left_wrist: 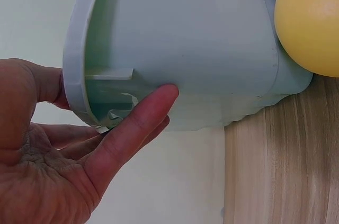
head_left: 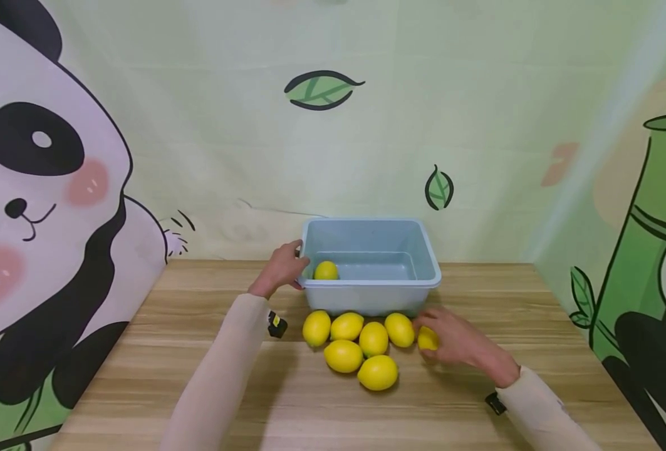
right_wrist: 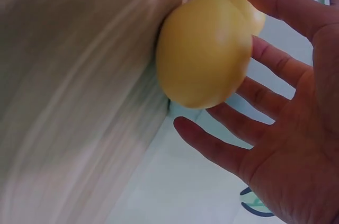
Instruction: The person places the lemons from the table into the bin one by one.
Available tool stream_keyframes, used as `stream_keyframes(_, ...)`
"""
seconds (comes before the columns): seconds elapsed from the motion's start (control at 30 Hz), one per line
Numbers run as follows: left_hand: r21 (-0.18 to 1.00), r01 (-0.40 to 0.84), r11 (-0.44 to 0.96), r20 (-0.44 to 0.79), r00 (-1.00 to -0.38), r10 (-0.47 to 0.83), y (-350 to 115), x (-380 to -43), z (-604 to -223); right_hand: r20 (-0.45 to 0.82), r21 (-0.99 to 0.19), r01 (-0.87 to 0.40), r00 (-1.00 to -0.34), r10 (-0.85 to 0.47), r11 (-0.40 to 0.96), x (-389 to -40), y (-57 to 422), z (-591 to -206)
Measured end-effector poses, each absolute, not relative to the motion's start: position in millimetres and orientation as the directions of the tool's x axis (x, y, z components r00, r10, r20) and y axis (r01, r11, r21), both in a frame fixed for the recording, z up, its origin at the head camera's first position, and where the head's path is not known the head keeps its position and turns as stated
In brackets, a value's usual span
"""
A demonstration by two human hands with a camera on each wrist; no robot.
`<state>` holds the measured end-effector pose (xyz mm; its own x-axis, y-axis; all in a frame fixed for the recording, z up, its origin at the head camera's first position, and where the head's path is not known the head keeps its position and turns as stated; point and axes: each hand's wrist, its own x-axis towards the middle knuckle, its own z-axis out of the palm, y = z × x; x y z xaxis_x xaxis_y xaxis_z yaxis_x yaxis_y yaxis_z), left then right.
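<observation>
A light blue plastic basin (head_left: 373,300) stands on the wooden table against the backdrop. Its left rim is held by my left hand (head_left: 282,268), with the thumb over the rim and the fingers along the outer wall (left_wrist: 190,49). One lemon (head_left: 326,270) lies inside at the left. My right hand (head_left: 451,336) is around the rightmost lemon (head_left: 427,339) on the table. In the right wrist view its fingers are spread beside that lemon (right_wrist: 204,49), not closed round it. Several more lemons (head_left: 373,339) lie clustered before the basin.
The wooden table (head_left: 333,419) extends in front of the lemons and to both sides. Behind it hangs a pale green backdrop (head_left: 225,125) printed with leaves, a panda and bamboo. Dark wrist devices (head_left: 277,324) sit at both sleeves.
</observation>
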<state>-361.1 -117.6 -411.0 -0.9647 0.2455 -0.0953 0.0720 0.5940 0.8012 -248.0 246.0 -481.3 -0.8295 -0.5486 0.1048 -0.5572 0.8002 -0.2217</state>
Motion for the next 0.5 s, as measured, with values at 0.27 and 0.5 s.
stream_keyframes(0.27,0.806,0.073,0.587,-0.093,-0.964,0.248,-119,-362,-412,0.06,-0.231,-0.554,-0.828,-0.557,0.799,-251,249,-490)
stream_keyframes(0.5,0.807,0.06,0.588,-0.097,-0.968,0.231,-119,-361,-412,0.04,-0.249,-0.535,-0.838,-0.543,0.807,-250,250,-494)
